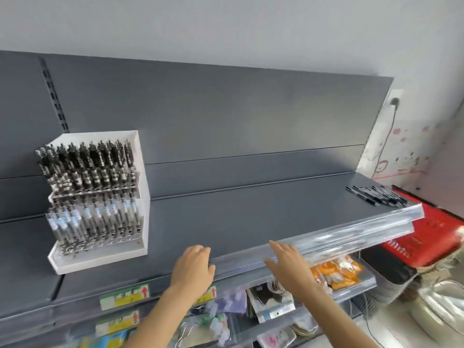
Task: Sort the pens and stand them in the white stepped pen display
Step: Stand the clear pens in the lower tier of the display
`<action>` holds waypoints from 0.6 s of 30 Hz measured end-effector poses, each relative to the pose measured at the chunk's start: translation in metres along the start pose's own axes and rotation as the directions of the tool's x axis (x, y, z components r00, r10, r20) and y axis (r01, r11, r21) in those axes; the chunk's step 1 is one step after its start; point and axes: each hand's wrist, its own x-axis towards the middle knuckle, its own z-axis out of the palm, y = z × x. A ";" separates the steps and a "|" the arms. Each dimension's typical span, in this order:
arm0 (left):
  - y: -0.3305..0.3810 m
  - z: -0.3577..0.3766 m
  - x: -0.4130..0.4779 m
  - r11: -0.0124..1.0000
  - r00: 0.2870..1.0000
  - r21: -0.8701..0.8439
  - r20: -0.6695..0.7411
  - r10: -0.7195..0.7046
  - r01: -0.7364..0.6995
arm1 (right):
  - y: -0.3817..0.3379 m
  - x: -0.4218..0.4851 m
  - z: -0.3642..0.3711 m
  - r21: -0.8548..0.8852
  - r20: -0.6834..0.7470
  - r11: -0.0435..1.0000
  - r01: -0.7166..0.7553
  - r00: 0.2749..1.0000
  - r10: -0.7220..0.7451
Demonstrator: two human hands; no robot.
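Hands low at the front edge of the grey shelf [238, 217], both holding nothing: left hand [193, 267] with fingers loosely bent, right hand [288, 262] flat with fingers straight and a little spread. Further left on the same shelf, white stepped pen display [142, 177], well apart from both hands. Upper step full of dark-topped pens [88, 162], lower step full of clear-barrelled pens [100, 217], all upright in tight rows; blurred, so perhaps only two kinds. At the far right end, loose black pens [379, 195] lying flat in a bunch.
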 end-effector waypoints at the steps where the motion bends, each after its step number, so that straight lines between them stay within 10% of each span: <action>1: 0.019 0.006 0.001 1.000 1.000 -0.001 0.019 0.015 -0.015 | 0.018 -0.002 -0.007 0.005 -0.002 1.000 -0.016 1.000 0.016; 18: 0.250 0.083 0.110 0.957 0.958 -0.131 0.093 0.273 -0.260 | 0.251 -0.008 -0.091 0.103 -0.122 0.953 -0.284 0.947 0.296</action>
